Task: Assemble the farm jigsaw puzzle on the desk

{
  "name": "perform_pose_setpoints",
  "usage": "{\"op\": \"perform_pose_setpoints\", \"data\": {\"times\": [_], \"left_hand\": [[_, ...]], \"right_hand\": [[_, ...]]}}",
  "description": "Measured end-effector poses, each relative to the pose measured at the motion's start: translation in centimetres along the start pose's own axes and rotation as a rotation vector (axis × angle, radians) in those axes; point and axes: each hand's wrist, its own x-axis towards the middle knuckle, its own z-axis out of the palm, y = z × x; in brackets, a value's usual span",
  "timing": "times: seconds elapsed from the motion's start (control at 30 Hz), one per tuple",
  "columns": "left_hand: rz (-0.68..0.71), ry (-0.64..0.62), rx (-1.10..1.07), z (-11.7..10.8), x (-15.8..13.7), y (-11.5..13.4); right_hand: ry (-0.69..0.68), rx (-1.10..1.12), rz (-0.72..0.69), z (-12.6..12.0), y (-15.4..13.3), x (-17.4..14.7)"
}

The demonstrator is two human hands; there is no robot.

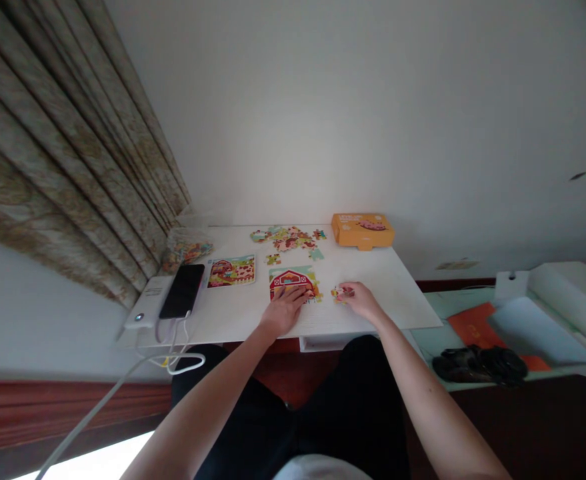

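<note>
My left hand [287, 307] lies flat with its fingers stretched over a partly joined jigsaw puzzle [293, 275], which shows a red barn. The fingers cover the puzzle's lower middle. To the right, my right hand [360, 298] pinches a jigsaw piece [340, 293] at the tabletop, a small gap away from the joined part. Behind them a heap of loose puzzle pieces [287, 239] spreads near the wall, with one single piece [273, 259] lying nearer. A picture card [231, 271] with a barn and a cow lies to the left.
An orange box [363, 231] stands at the table's back right. On the left are a black phone [183, 291] with a cable, a white power bank [149, 302] and a clear bag of pieces [187, 248]. Beyond the right edge, a lower glass shelf holds a black camera [480, 365] and white box.
</note>
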Motion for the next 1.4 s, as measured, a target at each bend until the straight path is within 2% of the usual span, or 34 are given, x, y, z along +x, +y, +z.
{"op": "perform_pose_setpoints", "data": {"times": [0.07,0.13,0.3,0.4,0.5,0.63,0.73,0.9,1.03,1.4], "left_hand": [[0.001,0.007,0.001,0.0,0.0,0.0],[0.003,0.013,0.004,0.1,0.0,-0.1],[0.01,0.036,0.014,0.4,0.0,-0.2],[0.013,0.055,0.008,0.4,-0.1,-0.2],[0.017,0.065,-0.008,0.4,-0.1,-0.1],[0.006,0.071,-0.028,0.3,-0.1,0.0],[0.003,0.069,-0.042,0.1,-0.1,0.2],[0.005,0.051,-0.056,-0.4,-0.2,0.4],[0.002,0.012,-0.053,-0.5,-0.2,0.4],[0.033,-0.012,-0.038,-0.9,-0.1,0.7]], "right_hand": [[-0.096,0.06,0.032,0.1,-0.3,0.0],[-0.126,0.096,0.037,0.3,-0.6,0.1],[-0.144,0.263,-0.052,1.5,-1.1,0.3],[-0.08,0.3,-0.1,2.6,-1.0,0.3],[0.025,0.204,-0.186,3.5,-0.8,0.3],[0.174,-0.054,-0.33,4.0,-0.7,0.1],[0.229,-0.142,-0.387,4.0,-0.9,-0.4],[0.14,-0.204,-0.505,3.5,-1.4,-2.0],[0.06,-0.314,-0.494,3.1,-2.3,-2.9],[0.052,-0.47,-0.513,3.3,-3.7,-3.9]]}}
